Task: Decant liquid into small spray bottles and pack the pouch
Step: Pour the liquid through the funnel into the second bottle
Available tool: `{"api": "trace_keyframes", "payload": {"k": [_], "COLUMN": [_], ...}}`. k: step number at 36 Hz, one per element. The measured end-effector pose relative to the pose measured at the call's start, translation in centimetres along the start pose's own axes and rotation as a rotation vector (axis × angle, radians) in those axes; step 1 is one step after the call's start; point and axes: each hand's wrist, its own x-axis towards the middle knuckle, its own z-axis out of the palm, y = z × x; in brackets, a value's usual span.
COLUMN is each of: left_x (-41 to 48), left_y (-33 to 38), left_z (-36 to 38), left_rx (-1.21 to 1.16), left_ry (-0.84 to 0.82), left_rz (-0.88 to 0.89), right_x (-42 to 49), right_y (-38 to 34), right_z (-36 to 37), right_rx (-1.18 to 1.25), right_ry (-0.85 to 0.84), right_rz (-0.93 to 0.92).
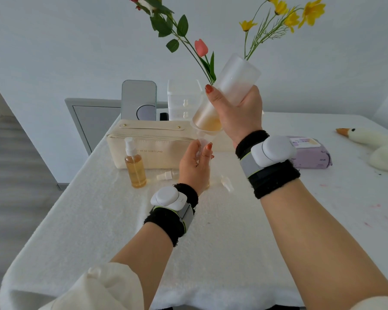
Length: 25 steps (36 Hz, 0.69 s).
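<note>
My right hand grips a tall frosted bottle, tipped mouth-down, with amber liquid pooled at its lower end. Its mouth sits over a clear funnel. My left hand holds a small clear bottle under the funnel; the hand hides most of that bottle. A filled small spray bottle with amber liquid stands upright in front of the cream pouch. A loose spray pump head lies on the white cloth, and a clear cap lies to the right of my left hand.
Behind the pouch stand a grey mirror, a clear drawer box and a vase of flowers. A purple wipes pack and a plush goose lie at the right. The table's left edge drops to the floor.
</note>
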Motion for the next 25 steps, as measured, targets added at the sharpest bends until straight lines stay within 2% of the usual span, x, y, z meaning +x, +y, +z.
{"api": "trace_keyframes", "payload": {"k": [25], "left_x": [-0.09], "left_y": [0.16], "left_z": [-0.03], "left_rx": [-0.008], "left_ry": [0.008], "left_rz": [-0.007], "right_x": [-0.03], "right_y": [0.26], "right_z": [-0.02], "right_rx": [0.016], "right_ry": [0.000], "right_rz": [0.008]}}
